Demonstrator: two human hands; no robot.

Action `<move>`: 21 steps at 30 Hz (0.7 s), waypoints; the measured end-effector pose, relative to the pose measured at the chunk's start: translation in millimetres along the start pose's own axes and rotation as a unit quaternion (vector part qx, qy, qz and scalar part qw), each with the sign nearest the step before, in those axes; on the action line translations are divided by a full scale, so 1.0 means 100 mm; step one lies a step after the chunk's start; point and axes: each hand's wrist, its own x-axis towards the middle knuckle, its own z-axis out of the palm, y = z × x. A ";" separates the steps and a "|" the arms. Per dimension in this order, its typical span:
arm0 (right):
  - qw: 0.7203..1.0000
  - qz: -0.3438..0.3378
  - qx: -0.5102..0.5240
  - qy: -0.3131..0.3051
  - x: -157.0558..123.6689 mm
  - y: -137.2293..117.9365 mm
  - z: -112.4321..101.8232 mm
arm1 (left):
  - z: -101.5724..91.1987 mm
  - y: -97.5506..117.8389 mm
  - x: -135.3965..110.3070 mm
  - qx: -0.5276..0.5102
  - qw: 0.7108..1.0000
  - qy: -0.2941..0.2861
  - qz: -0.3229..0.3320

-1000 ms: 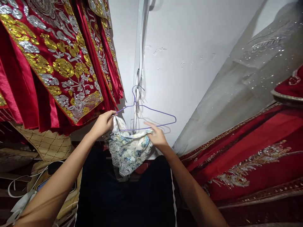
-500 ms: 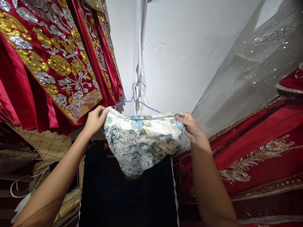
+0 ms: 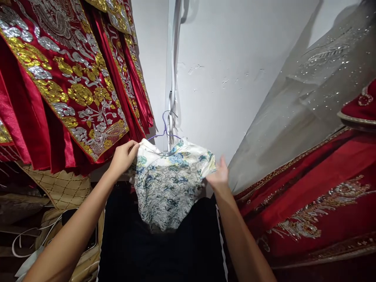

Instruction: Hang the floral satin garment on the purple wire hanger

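Note:
A short floral top (image 3: 167, 188), white with blue, green and grey print, drapes over a purple wire hanger (image 3: 165, 127), whose hook rises from the neckline. My left hand (image 3: 125, 156) pinches the top's shoulder at the left of the collar. At the opposite side my right hand (image 3: 219, 172) is beside the short sleeve, fingers stretched upward and slightly blurred, its thumb side touching or close to the sleeve's edge. Most of the hanger's arms are hidden inside the top.
Red garments with gold and silver sequins (image 3: 80, 94) hang at the left. A pale sparkly gown (image 3: 282, 102) and red beaded fabric (image 3: 317, 196) fill the right. A white strip (image 3: 173, 47) runs down the wall (image 3: 223, 51). A white cable (image 3: 22, 243) loops at lower left.
My right hand has let go of the top's far shoulder and moved down to the sleeve. The right shoulder now rests over the hanger, and the neckline has narrowed into a V.

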 end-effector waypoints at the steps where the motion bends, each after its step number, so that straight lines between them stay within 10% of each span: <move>1: 1.000 0.003 0.028 0.000 0.03 -0.06 -0.02 | 0.00 0.00 0.01 -0.003 1.000 0.006 -0.006; 7: 0.999 -0.028 -0.006 -0.028 -0.08 -0.59 0.22 | 0.09 0.10 0.14 -0.028 0.998 0.045 -0.027; 12: 0.953 0.037 -0.133 -0.270 -0.30 -0.36 0.43 | 0.29 0.24 0.01 -0.213 0.970 0.108 -0.031; 15: 0.935 -0.043 -0.277 -0.217 -0.39 0.02 0.60 | 0.42 0.49 -0.11 -0.383 0.913 0.122 -0.065; 21: 0.841 -0.262 -0.467 -0.080 -0.58 0.28 0.84 | 0.48 1.04 -0.19 -0.562 0.811 -0.070 -0.146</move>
